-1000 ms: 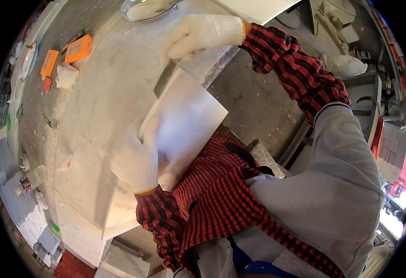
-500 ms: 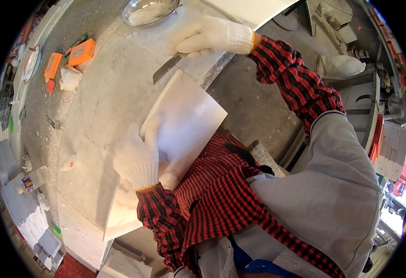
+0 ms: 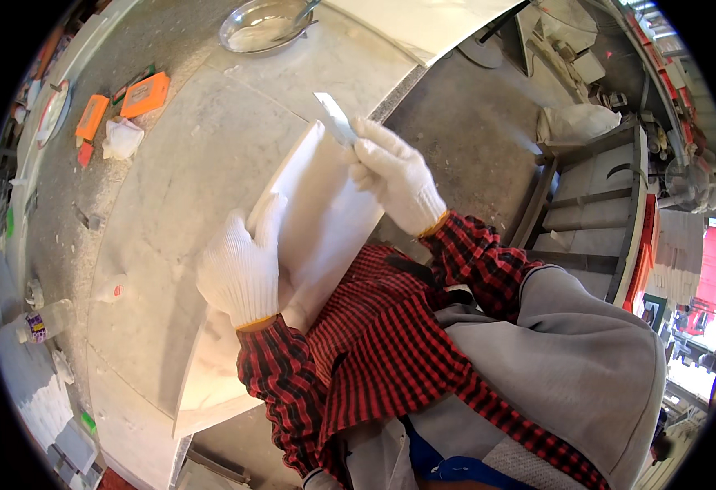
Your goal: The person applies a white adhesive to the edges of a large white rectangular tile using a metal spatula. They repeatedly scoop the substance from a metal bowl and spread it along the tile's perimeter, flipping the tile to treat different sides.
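Blade in right hand, left hand on white board

Watching remotely through the head camera. Right hand (image 3: pixel 394 175), in a knit glove, has its thumb and fingers closed on a flat metal blade (image 3: pixel 335 117); the blade's free end points up and to the left, near the board's top corner. I cannot tell whether blade or hand touches the board.

Left hand (image 3: pixel 243 265), also gloved, sits at the long left edge of the white board (image 3: pixel 325 204). Thumb lies along the edge, pointing up the board; the other fingers are bent round it, their tips hidden from me. I read it as a hold. Board lies aslant in front of the body, against the checked apron (image 3: pixel 382 327), partly over the pale table (image 3: pixel 186 180).

Farther off on the table: metal bowl (image 3: pixel 239 38) with pale stuff inside and a handle sticking out. To the left, two orange boxes (image 3: pixel 144 95), a crumpled white cloth (image 3: pixel 122 138) beside them, and a clear bottle (image 3: pixel 57 315).
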`<act>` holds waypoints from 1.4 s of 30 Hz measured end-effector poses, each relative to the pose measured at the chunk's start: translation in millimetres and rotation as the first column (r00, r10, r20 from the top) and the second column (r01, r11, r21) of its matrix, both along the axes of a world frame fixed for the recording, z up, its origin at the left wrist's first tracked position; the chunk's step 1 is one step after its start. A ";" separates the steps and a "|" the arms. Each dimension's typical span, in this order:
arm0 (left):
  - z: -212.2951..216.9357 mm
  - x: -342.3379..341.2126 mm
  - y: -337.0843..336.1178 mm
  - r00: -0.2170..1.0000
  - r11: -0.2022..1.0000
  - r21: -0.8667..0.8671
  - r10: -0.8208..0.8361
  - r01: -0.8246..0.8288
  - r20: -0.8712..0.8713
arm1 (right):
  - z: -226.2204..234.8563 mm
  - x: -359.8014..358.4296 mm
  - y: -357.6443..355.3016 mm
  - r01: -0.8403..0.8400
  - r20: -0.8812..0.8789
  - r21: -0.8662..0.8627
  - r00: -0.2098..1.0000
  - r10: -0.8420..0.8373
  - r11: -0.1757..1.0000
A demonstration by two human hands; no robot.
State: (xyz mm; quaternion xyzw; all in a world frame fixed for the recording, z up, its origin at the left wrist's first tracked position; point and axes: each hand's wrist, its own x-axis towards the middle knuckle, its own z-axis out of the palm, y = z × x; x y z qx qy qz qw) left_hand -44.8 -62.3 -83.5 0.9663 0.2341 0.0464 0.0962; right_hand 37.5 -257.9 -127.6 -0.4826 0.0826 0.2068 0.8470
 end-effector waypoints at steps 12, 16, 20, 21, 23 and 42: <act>-13.7 5.6 2.9 0.993 0.993 0.105 -0.070 0.060 0.092 | -16.0 -19.4 27.5 0.112 -0.016 0.113 0.994 -0.111 0.987; -11.3 0.6 3.9 0.991 0.992 0.118 -0.069 0.055 0.117 | -18.7 -21.9 35.9 0.085 0.016 0.090 0.996 -0.087 0.992; 2.6 8.1 -2.0 0.995 0.999 -0.041 -0.009 0.005 -0.103 | -12.1 -21.9 36.1 0.083 0.066 -0.024 0.995 -0.081 0.996; 7.6 4.0 -1.3 0.993 0.999 -0.035 0.016 -0.020 -0.113 | -9.0 -23.9 38.4 0.050 0.098 -0.031 0.994 -0.047 0.998; 16.1 -4.2 -0.5 0.988 0.997 -0.022 0.067 -0.071 -0.136 | 2.3 -27.6 39.9 -0.030 0.126 -0.083 0.991 0.040 0.996; -4.9 1.0 0.9 0.999 1.000 0.004 0.030 -0.030 -0.015 | 39.1 156.5 14.1 -0.659 0.204 -0.605 0.414 0.887 0.447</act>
